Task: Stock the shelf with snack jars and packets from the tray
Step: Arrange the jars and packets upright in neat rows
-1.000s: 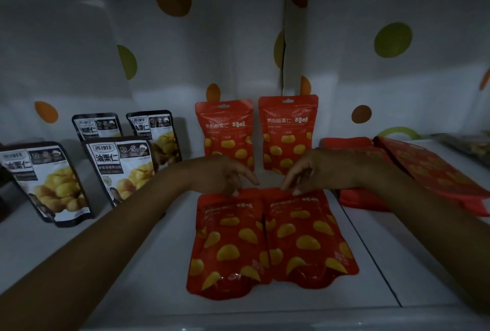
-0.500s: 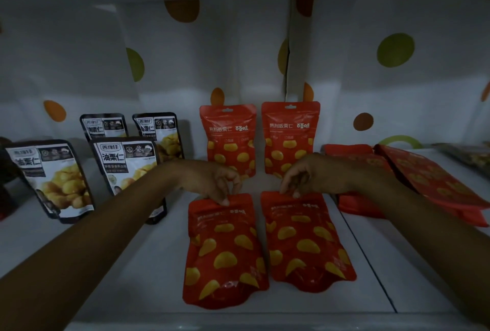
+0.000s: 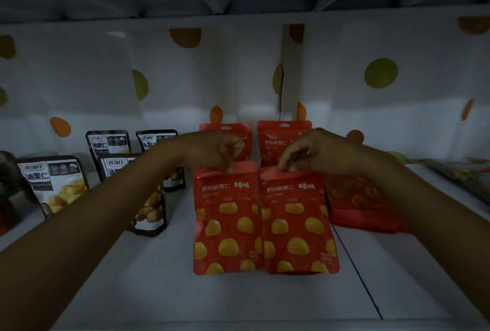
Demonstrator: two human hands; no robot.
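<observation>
Two red snack packets printed with yellow nuts stand side by side on the white shelf point(image 3: 164, 291). My left hand point(image 3: 222, 151) pinches the top edge of the left red packet point(image 3: 226, 222). The top edge of the right red packet point(image 3: 298, 224) is pinched by my right hand point(image 3: 302, 154). Both packets stand upright, their bottoms on the shelf. Behind them two more red packets point(image 3: 281, 136) stand against the back wall, partly hidden by my hands.
Several black packets point(image 3: 54, 185) stand at the left of the shelf. A pile of red packets point(image 3: 355, 203) lies flat at the right, with another flat packet point(image 3: 461, 174) at the far right. A dotted white wall closes the back. A shelf seam point(image 3: 363, 277) runs right of the packets.
The two red packets lay flat on the shelf a second ago. Both hands have lifted their top edges, and the packets now stand upright.
</observation>
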